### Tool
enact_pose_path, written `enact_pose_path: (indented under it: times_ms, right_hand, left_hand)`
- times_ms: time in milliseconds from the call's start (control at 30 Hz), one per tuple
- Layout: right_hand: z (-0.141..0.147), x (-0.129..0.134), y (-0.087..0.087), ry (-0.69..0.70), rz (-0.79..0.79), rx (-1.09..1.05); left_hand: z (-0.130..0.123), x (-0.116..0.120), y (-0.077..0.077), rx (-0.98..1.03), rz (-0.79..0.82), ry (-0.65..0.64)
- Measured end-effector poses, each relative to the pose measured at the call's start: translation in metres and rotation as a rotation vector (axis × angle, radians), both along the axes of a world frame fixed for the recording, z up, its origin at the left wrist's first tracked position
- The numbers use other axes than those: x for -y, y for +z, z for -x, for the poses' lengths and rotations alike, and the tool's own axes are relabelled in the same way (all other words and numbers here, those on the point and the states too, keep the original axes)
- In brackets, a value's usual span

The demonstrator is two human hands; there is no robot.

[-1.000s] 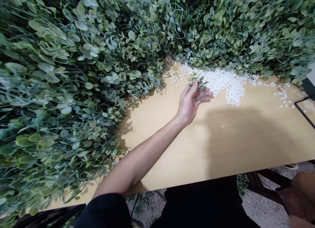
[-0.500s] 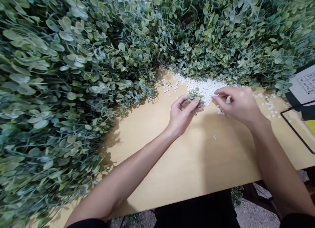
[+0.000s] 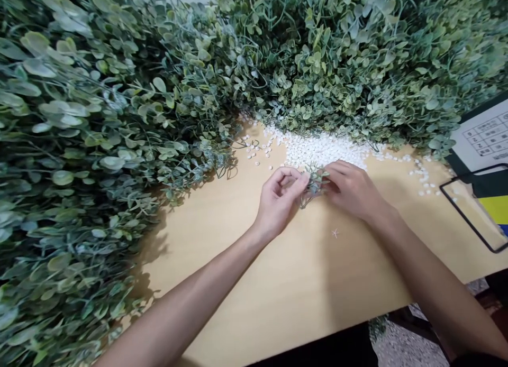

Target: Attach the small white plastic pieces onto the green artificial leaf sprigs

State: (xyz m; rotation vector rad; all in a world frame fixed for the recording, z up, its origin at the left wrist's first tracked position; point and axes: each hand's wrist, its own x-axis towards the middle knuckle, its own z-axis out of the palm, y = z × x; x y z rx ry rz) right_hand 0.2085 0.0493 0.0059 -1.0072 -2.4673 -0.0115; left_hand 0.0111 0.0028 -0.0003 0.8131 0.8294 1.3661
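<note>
My left hand (image 3: pixel 278 202) is closed on a small sprig of artificial leaves (image 3: pixel 315 180), pinched between thumb and fingers, its thin stems hanging below. From the right, my right hand (image 3: pixel 352 189) meets the sprig with bent, closed fingertips. Whatever those fingertips hold is hidden behind the hand and leaves. Just beyond both hands spreads a pile of small white round pieces (image 3: pixel 323 149). A tiny pale star-shaped piece (image 3: pixel 335 233) lies on the table, nearer to me than the hands.
Dense heaps of artificial leaf sprigs (image 3: pixel 119 113) line the left and back of the wooden table (image 3: pixel 246 298). More white pieces are scattered left and right of the pile. On the right are a dark board with a printed sheet (image 3: pixel 486 137) and a black wire frame (image 3: pixel 472 219).
My right hand has moved left and nearer to me, from over the white pieces to the sprig. The left hand still holds the sprig. The view has shifted slightly.
</note>
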Motion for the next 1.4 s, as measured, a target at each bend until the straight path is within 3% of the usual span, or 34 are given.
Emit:
enact_pose_path:
  times_ms: [233, 433, 500, 600, 733, 1000, 1400]
  right_hand:
    - [0.000, 0.001, -0.004, -0.009, 0.025, -0.054]
    - [-0.001, 0.000, 0.002, -0.105, 0.086, -0.447]
    - [0.001, 0.001, 0.004, -0.129, 0.190, -0.650]
    - [0.006, 0.002, 0.008, -0.135, 0.473, -0.950]
    - [0.009, 0.003, 0.014, -0.096, 0.747, -1.151]
    - [0.009, 0.003, 0.012, -0.006, 0.973, -1.216]
    - [0.009, 0.006, 0.015, 0.077, 1.069, -1.175]
  left_hand:
    - [0.001, 0.001, -0.002, -0.008, 0.031, 0.048]
    - [0.001, 0.001, -0.005, -0.062, 0.006, 0.047]
    - [0.001, 0.001, -0.007, -0.070, 0.010, 0.047]
    - [0.000, 0.001, -0.009, -0.082, -0.012, 0.037]
    - [0.001, 0.001, -0.006, -0.159, -0.045, 0.018]
    - [0.004, 0.005, -0.004, -0.214, 0.020, -0.089]
    - [0.010, 0.004, -0.010, -0.330, -0.030, -0.138]
